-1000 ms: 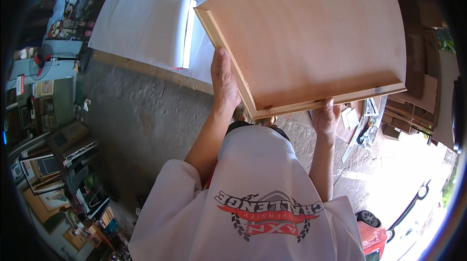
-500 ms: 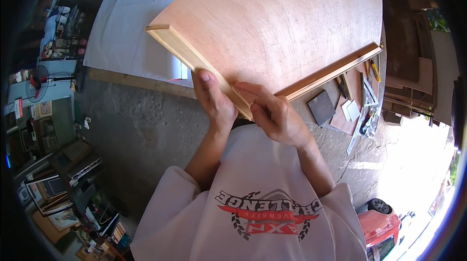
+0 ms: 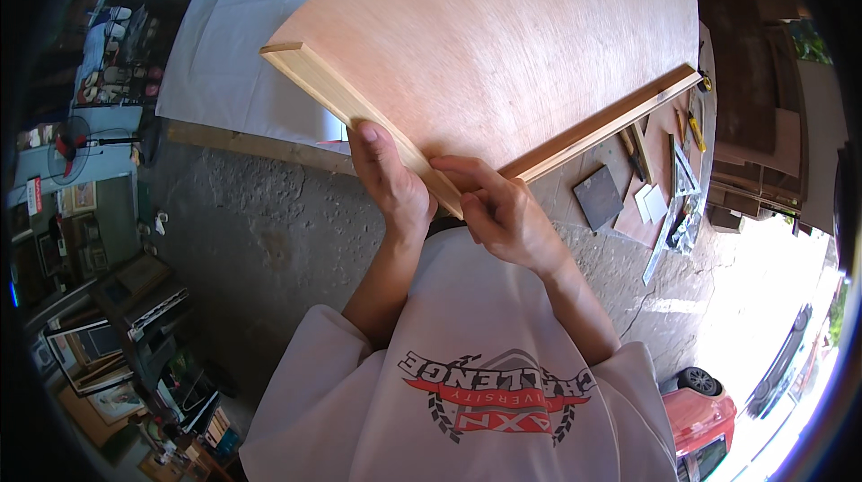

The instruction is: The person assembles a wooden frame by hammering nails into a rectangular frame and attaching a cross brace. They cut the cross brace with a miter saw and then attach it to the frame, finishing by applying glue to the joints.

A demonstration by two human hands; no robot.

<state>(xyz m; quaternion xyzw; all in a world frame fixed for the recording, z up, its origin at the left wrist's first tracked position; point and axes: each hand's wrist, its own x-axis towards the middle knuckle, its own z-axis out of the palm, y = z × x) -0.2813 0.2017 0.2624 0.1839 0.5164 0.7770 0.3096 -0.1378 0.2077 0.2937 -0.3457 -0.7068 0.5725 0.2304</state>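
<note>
A large thin plywood panel [image 3: 503, 51] spreads out in front of me. A pale wooden strip [image 3: 337, 100] runs along its near left edge, and a second wooden strip [image 3: 611, 123] follows the near right edge; the two converge at the corner close to my chest. My left hand [image 3: 395, 181] grips the left strip near that corner, thumb on top and fingers hidden underneath. With its index finger extended to the strip's inner side, my right hand [image 3: 507, 212] has its other fingers curled at the strip's near end. Whether it pinches anything there is hidden.
A white-covered table [image 3: 233, 60] lies under the panel at left. On the work surface at right are a dark square block [image 3: 598, 198], white square pieces [image 3: 650, 203], a yellow-handled tool [image 3: 696, 132] and a metal square [image 3: 684, 168]. Stacked frames [image 3: 99, 347] stand lower left.
The panel with its strips has shifted slightly, its far left corner and right end moving a little left and upward in view. Both hands keep nearly the same places on the left strip.
</note>
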